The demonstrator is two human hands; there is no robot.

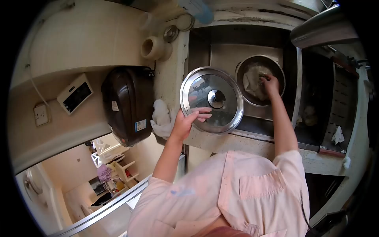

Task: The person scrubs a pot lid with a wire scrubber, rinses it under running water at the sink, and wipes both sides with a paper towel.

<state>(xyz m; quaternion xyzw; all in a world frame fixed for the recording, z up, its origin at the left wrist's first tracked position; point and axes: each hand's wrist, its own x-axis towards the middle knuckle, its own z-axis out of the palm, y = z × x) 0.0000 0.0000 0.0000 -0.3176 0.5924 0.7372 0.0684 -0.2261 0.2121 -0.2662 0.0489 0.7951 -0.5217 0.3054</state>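
Note:
A round glass lid (200, 85) with a steel rim and a dark knob is tilted up at the sink's left side. My left hand (189, 123) grips its lower left edge, with fingers across the glass. In the sink (225, 49) stands a round metal pot (282, 75) with a pale cloth-like thing (251, 81) in it. My right hand (270, 85) reaches into the pot, its fingers closed on a bit of something dark at the pale thing's right edge; what it is cannot be made out.
Left of the sink are a dark brown appliance (128, 102), a white cloth (160, 116), a beige jar (150, 48) and small round lids (171, 34). A large metal cylinder (323, 25) juts in at upper right. A second dark basin (314, 87) lies right of the sink.

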